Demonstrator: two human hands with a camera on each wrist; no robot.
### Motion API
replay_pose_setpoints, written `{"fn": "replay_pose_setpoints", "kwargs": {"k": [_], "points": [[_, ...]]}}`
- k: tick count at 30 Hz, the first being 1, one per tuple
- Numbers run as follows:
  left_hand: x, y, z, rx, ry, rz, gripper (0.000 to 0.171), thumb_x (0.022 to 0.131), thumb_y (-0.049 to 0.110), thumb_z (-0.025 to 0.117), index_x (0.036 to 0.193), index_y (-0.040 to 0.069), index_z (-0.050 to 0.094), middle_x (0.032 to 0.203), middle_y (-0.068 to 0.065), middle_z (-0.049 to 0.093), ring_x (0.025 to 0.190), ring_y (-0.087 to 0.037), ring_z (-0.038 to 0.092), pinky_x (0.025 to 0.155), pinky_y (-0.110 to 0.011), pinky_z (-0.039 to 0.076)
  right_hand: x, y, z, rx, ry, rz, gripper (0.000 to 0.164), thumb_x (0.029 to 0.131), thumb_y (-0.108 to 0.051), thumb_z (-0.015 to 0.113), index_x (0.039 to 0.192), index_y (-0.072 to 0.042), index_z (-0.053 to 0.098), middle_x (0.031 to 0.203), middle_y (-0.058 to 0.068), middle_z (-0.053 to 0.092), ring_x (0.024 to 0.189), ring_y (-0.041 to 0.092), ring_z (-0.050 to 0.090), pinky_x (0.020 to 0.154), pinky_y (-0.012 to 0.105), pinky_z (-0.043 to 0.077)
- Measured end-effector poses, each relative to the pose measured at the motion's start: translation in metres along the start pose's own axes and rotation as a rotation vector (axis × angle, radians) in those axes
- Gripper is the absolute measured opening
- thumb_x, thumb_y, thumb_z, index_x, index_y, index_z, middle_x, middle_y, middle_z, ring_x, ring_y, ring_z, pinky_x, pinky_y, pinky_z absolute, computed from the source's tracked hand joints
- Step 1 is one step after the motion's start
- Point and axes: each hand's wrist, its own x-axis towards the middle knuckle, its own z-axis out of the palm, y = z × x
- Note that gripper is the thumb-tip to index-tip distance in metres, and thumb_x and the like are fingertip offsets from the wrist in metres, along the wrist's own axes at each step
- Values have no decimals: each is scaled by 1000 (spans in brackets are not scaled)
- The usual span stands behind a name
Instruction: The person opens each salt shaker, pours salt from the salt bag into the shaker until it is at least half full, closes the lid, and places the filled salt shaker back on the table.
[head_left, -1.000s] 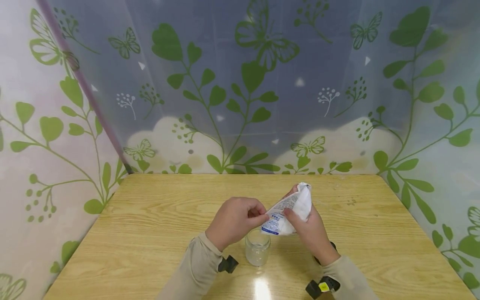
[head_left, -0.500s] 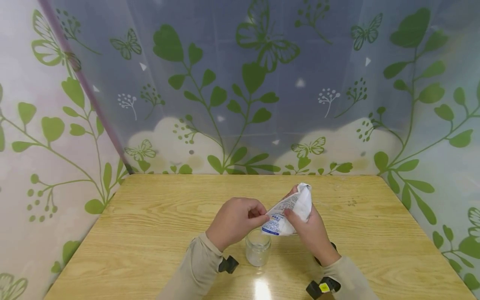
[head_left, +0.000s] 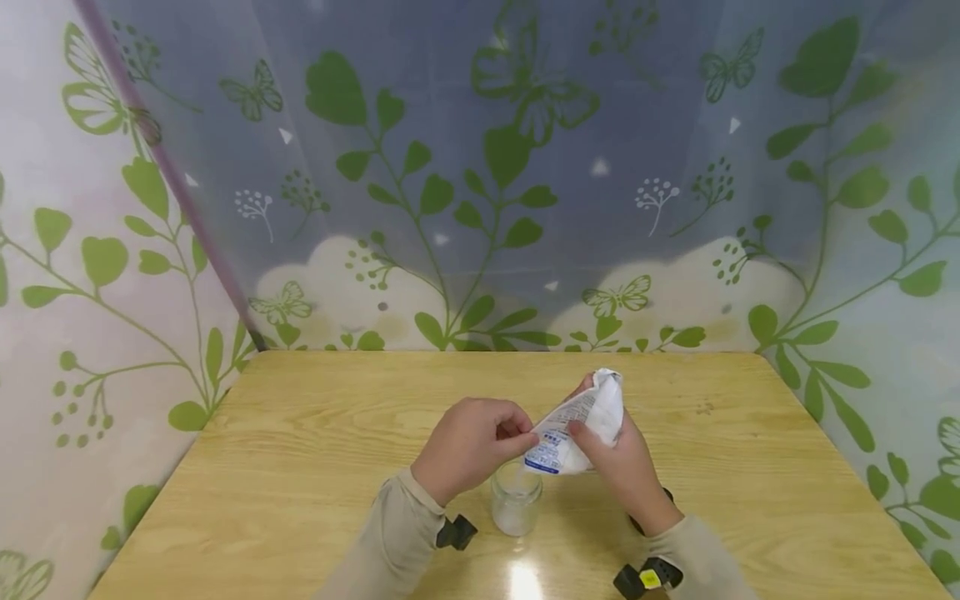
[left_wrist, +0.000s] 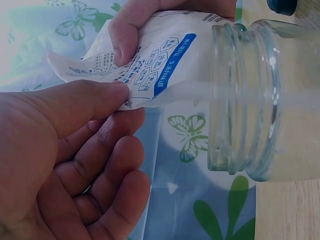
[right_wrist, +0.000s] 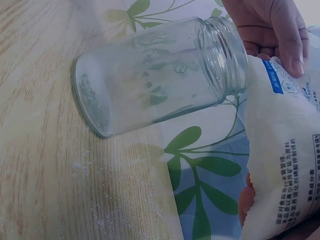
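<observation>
A clear glass jar (head_left: 516, 502) stands upright and uncapped on the table, with white grains at its bottom (right_wrist: 90, 95). Over its mouth, a white printed bag (head_left: 551, 450) with a blue band is tilted downward. From the bag's lower corner a pale stream (left_wrist: 185, 92) of white grains runs into the jar. My left hand (head_left: 472, 442) pinches that corner between thumb and forefinger; its other fingers curl loosely below. Higher up, my right hand (head_left: 618, 450) grips the body of the bag, thumb across the front. Part of the right hand is hidden behind the bag.
The wooden table (head_left: 315, 467) has white grains (right_wrist: 110, 200) scattered near the jar. Behind the table hangs a curtain (head_left: 480, 208) printed with leaves and butterflies. Black straps with small devices (head_left: 456, 531) sit at both wrists.
White grains now pour from the bag, and the jar looks cloudier and whiter inside than a second ago. Both hands and the bag have stayed nearly in place.
</observation>
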Motion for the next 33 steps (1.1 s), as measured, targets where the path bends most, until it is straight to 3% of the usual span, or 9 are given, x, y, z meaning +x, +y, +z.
{"fn": "replay_pose_setpoints", "kwargs": {"k": [16, 24, 33], "points": [[-3, -1, -1, -4, -6, -12, 9, 96, 27, 76, 90, 19, 76, 78, 16, 69, 68, 3, 59, 68, -22, 51, -1, -1, 2, -7, 5, -47, 45, 102, -12, 66, 141, -8, 46, 125, 12, 61, 105, 14, 65, 82, 32, 59], [-10, -4, 8, -31, -12, -30, 9, 95, 26, 76, 88, 20, 76, 77, 18, 67, 67, 3, 59, 67, -21, 51, -10, 4, 3, -21, 8, 33, 46, 100, -13, 68, 141, -6, 48, 123, 17, 63, 102, 15, 67, 80, 31, 59], [-3, -3, 1, 4, 5, 3, 10, 96, 28, 76, 91, 19, 77, 79, 15, 70, 68, 3, 60, 68, -22, 52, -1, 1, 2, -43, 8, 8, 49, 102, -15, 65, 146, -7, 44, 127, 16, 61, 106, 16, 65, 82, 30, 58]]}}
